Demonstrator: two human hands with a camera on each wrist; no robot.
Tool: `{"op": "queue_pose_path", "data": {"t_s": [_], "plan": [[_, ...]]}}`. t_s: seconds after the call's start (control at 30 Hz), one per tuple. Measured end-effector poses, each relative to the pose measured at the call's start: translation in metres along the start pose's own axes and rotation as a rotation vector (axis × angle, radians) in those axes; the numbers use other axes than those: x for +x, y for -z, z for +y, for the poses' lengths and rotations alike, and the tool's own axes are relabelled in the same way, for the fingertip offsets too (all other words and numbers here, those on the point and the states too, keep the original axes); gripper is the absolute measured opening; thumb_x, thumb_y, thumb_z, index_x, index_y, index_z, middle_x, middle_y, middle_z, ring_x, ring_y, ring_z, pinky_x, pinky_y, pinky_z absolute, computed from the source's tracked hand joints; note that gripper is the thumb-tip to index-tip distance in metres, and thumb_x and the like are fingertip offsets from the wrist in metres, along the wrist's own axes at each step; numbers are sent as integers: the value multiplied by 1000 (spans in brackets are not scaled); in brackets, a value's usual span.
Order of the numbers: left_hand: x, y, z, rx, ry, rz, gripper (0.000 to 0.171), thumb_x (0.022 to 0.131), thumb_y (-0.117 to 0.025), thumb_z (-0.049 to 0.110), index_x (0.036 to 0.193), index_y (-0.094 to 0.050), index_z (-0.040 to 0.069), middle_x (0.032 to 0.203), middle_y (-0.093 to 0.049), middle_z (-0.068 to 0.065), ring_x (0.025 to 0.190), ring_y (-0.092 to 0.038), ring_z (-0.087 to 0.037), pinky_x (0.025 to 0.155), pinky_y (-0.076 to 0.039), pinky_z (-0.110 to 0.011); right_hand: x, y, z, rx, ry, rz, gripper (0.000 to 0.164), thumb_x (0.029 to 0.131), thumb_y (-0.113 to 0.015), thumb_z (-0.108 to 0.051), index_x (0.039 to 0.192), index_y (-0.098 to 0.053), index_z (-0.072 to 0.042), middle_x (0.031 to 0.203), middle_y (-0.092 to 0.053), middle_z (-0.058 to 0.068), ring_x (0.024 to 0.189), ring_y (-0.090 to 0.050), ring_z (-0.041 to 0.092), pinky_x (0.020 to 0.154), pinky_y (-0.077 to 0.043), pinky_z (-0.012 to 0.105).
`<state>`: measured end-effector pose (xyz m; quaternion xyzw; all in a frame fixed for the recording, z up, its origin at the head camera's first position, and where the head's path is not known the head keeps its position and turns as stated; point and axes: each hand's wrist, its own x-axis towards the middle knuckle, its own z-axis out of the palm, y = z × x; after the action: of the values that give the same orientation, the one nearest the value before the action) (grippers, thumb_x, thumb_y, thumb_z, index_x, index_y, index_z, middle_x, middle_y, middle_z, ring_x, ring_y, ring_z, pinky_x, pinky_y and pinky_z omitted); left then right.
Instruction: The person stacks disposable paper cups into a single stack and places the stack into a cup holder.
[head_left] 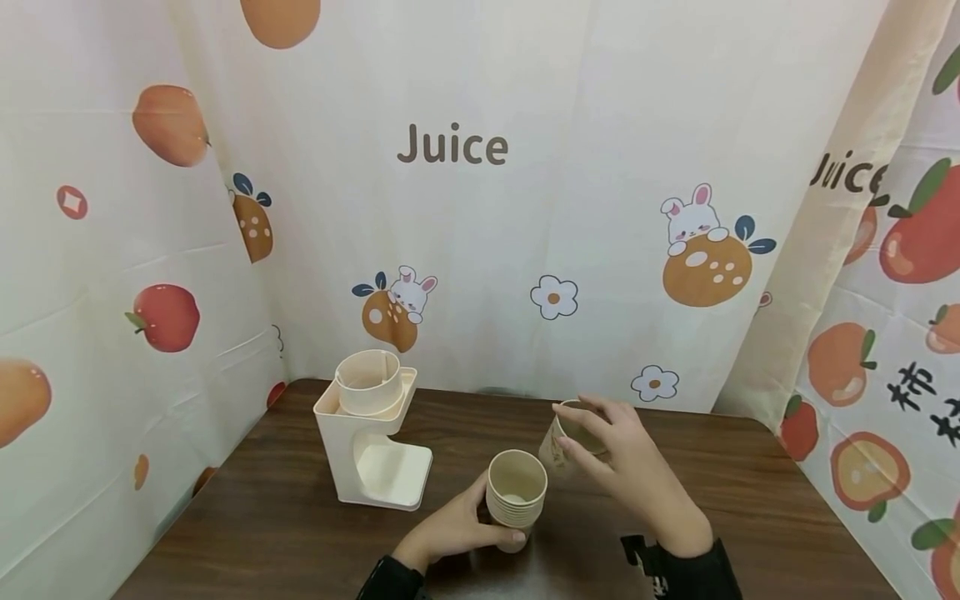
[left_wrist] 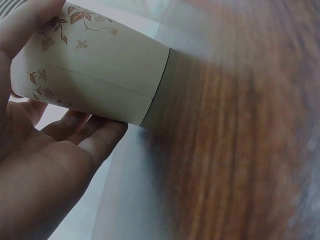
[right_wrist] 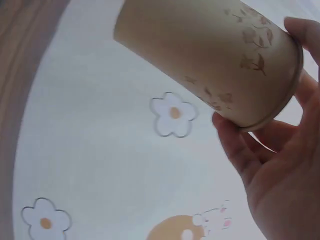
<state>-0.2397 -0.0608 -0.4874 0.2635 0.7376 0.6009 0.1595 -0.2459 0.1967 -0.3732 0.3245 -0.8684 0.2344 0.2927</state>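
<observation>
My left hand (head_left: 454,528) grips a stack of nested beige paper cups (head_left: 517,492) near the front of the table. In the left wrist view, the lowest cup (left_wrist: 100,62) shows brown leaf and flower prints, with the thumb on one side and fingers on the other. To the right of the stack and a little behind it, my right hand (head_left: 637,471) holds a single paper cup (head_left: 553,450) near its rim. The right wrist view shows thumb and fingers at the rim of this printed cup (right_wrist: 210,55); it appears raised off the table.
A cream-white stand with a round cup-like holder on top (head_left: 367,383) and a flat base (head_left: 397,475) is on the left of the dark wooden table (head_left: 705,467). Fruit-printed curtains (head_left: 480,225) hang behind and at both sides.
</observation>
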Motion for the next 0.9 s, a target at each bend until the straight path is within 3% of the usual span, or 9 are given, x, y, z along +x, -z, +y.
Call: {"op": "queue_pose_path", "data": {"t_s": [0.13,0.23,0.57,0.67,0.9], "plan": [[1,0,0,-10,-6,-12,81,79,-74,30,141,-24,42,127,-51,4,113,-49,-14,93,-39,-49,2,11,-11,10,29,64,43,84,-68,-28,126,-57,-32,134,-49,8,114,-41,23,58,-53,20],[1,1,0,-20,-18,-22,80,80,-74,29,141,-24,41,128,-50,4,113,-50,-15,93,-40,-48,4,16,-20,36,36,87,44,83,-69,-26,126,-58,-30,135,-47,7,116,-40,23,56,-50,13],[1,2,1,-34,-19,-52,78,81,-72,28,141,-24,39,129,-49,4,113,-50,-15,93,-40,-47,7,15,-46,128,119,96,44,82,-70,-25,125,-59,-24,136,-47,9,115,-40,25,53,-48,10],[1,2,2,-38,-16,-56,78,81,-72,27,141,-24,39,129,-50,3,112,-50,-15,93,-40,-47,8,11,-49,113,132,87,43,83,-70,-27,125,-59,-25,136,-47,8,116,-41,24,57,-50,13],[1,3,3,-38,-12,-64,82,81,-71,27,143,-19,41,129,-50,3,110,-51,-15,93,-41,-46,10,-1,-54,84,174,64,45,83,-69,-32,127,-57,-29,134,-49,4,118,-41,22,78,-51,42]]}}
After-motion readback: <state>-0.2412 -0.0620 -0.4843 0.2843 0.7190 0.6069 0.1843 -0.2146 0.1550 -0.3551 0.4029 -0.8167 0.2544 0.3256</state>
